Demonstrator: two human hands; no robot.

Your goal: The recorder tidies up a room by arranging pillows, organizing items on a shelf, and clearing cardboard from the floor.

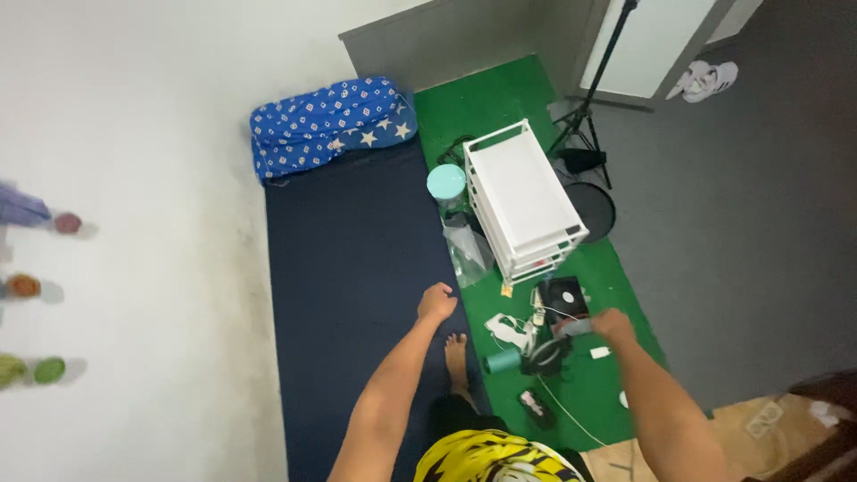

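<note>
- Right hand (612, 324) was closed around a small grey object (576, 328), held above the clutter on the green mat (500, 98).
- Left hand (436, 303) was loosely curled, holding nothing, over the navy mattress (357, 268).
- Blue patterned pillow (326, 120) lay at the mattress head.
- White drawer unit (522, 201) stood on the mat; contents could not be seen.
- Clear plastic bag (468, 250) leaned beside the unit; contents indistinct.
- Teal cylinder (503, 361) lay near a bare foot (456, 355).

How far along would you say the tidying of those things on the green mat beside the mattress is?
Early, it seems. Done: the navy mattress lies bare, with the blue pillow at its head. In hand: the right hand grips a small grey object; the left hand is empty. Left: a teal cylinder, cables and small gadgets remain scattered on the green mat.
</note>
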